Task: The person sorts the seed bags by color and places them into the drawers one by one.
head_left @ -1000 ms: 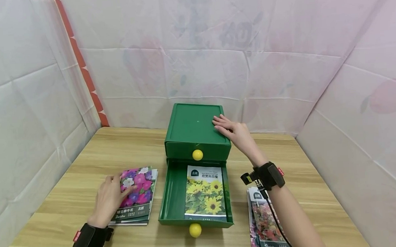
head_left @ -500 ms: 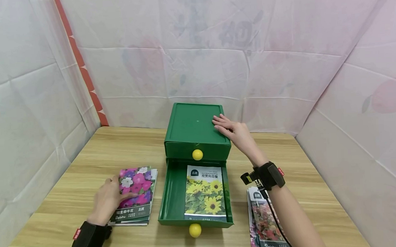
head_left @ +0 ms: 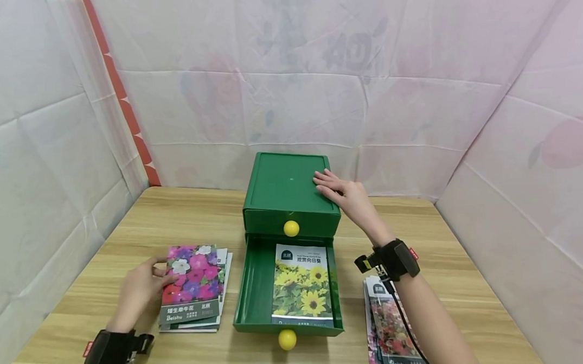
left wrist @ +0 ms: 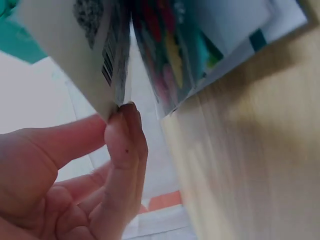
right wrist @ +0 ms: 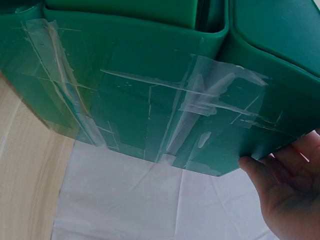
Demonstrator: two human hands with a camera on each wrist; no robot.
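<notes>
My left hand (head_left: pixel 151 279) pinches the left edge of a seed packet with pink and purple flowers (head_left: pixel 191 288) and holds it just above a small stack of packets (head_left: pixel 223 293). In the left wrist view a thumb and a finger (left wrist: pixel 127 142) clamp the packet's barcode edge (left wrist: pixel 100 60). My right hand (head_left: pixel 332 184) lies flat on the right part of the top of a green two-drawer cabinet (head_left: pixel 284 185), and the palm (right wrist: pixel 287 187) shows at its corner. The lower drawer (head_left: pixel 254 292) is pulled out with a sunflower packet (head_left: pixel 302 286) inside.
Each drawer has a yellow knob, the upper (head_left: pixel 291 228) and the lower (head_left: pixel 287 339). Another stack of flower packets (head_left: pixel 388 330) lies under my right forearm. White sheets wall in the wooden table (head_left: pixel 185 214) on three sides. Clear tape (right wrist: pixel 200 100) runs across the cabinet's side.
My left hand has drawn back to the left and raised the top flower packet off its stack. The right hand has not moved.
</notes>
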